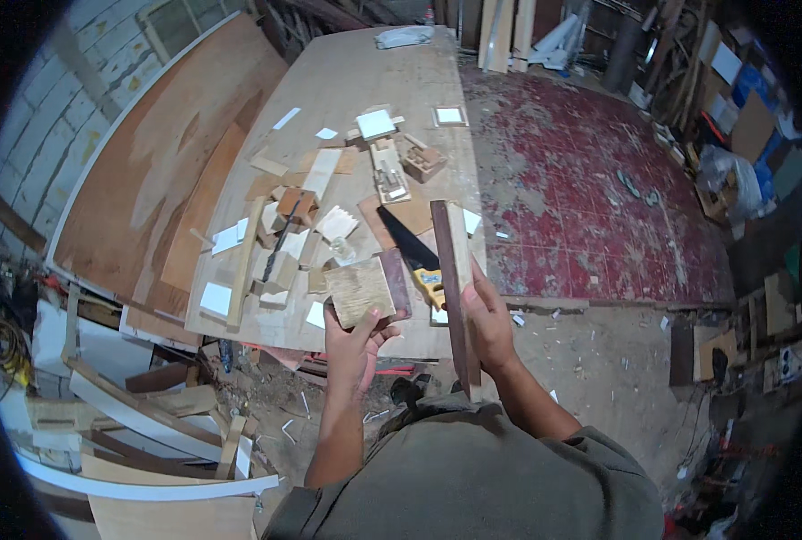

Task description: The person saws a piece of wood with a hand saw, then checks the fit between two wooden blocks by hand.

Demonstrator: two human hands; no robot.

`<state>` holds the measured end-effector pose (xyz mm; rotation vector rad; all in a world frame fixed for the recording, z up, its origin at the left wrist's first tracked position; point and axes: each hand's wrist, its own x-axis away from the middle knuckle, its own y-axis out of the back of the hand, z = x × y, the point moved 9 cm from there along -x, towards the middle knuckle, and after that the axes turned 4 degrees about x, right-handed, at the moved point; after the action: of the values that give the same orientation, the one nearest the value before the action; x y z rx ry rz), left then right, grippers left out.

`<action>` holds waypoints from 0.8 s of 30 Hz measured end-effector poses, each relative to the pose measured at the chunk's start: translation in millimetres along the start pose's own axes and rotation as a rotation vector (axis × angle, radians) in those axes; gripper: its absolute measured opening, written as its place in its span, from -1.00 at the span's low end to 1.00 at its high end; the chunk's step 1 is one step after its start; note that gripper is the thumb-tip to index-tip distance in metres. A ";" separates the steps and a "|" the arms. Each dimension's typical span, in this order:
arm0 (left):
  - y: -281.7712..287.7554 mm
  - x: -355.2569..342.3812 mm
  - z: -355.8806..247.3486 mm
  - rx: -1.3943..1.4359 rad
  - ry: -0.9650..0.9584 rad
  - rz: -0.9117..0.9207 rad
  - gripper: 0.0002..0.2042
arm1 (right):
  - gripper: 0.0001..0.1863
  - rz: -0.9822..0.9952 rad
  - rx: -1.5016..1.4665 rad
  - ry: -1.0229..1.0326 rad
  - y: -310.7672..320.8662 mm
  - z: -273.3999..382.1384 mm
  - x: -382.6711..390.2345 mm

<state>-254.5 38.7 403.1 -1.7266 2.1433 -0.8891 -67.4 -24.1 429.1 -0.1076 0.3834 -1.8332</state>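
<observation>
My left hand (349, 351) grips a squarish wood block (359, 292) with a pale, rough-grained face, thumb on its front. A dark reddish-brown piece (395, 279) shows along the block's right side; whether the two are joined I cannot tell. In my right hand (490, 326) is a long wood strip (456, 288), dark brown on one side and pale on the other, held nearly upright with its lower end close to my shirt. Between the two held pieces, a handsaw (409, 241) with a black blade and yellow handle lies on the table.
Wood blocks (423, 157), white offcuts (375, 124) and a long drill bit (284, 236) lie about the plywood table (365, 72). Large wood panels (158, 162) lean at the left. Scrap timber (149, 418) piles up at lower left. Red tiled flooring (563, 180) lies to the right.
</observation>
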 end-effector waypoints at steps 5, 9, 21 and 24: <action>-42.2 4.4 21.5 -0.407 -0.035 0.115 -0.54 | -0.32 -0.045 0.156 0.146 51.7 14.4 19.5; -60.5 7.7 44.4 -0.510 -0.052 0.117 -0.57 | -0.32 -0.112 0.228 0.213 85.8 22.5 37.7; -133.1 49.4 138.5 -0.109 0.206 0.506 -0.50 | -0.34 -0.220 0.652 0.284 108.8 52.0 75.4; -147.7 51.1 139.4 -0.144 0.218 0.548 -0.37 | -0.35 -0.244 0.584 0.292 110.7 47.3 77.3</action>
<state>-74.9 -68.2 391.2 -1.0259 2.6813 -0.8044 23.8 -134.3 429.4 0.5405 0.0215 -2.1373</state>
